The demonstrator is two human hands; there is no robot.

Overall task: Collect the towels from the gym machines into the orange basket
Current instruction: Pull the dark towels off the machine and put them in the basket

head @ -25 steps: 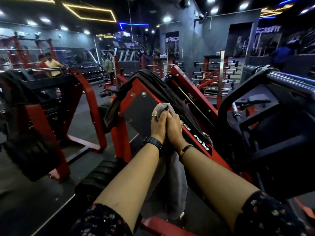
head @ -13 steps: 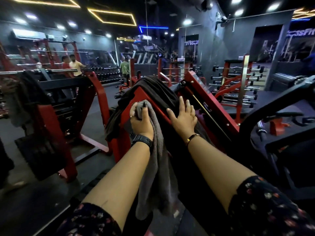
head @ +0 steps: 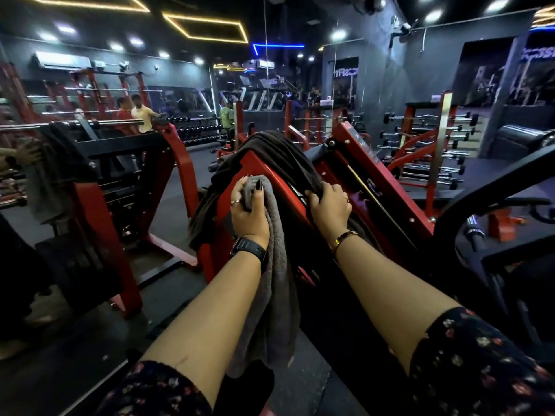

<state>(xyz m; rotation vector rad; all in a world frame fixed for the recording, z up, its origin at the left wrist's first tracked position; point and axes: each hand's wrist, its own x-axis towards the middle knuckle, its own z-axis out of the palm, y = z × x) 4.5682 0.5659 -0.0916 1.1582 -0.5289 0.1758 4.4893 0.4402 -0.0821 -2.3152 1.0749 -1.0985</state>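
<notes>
My left hand (head: 248, 210) grips a grey towel (head: 274, 295) by its top; the rest hangs down beside my left forearm. A dark brown towel (head: 279, 154) is draped over the top of a red gym machine (head: 267, 175) straight ahead. My right hand (head: 330, 205) has its fingers curled round the near edge of that dark towel on the machine's slanted frame. The orange basket is not in view.
Another red and black machine (head: 99, 187) stands to the left with a dark cloth (head: 60, 157) over its bar. A black machine frame (head: 495, 187) rises at right. Barbell racks (head: 432, 145) stand behind. Several people are at the far left by the dumbbells (head: 201, 130).
My hands parted: the left kept the grey towel and lifted it slightly, while the right went from flat on the dark towel to curling round its edge.
</notes>
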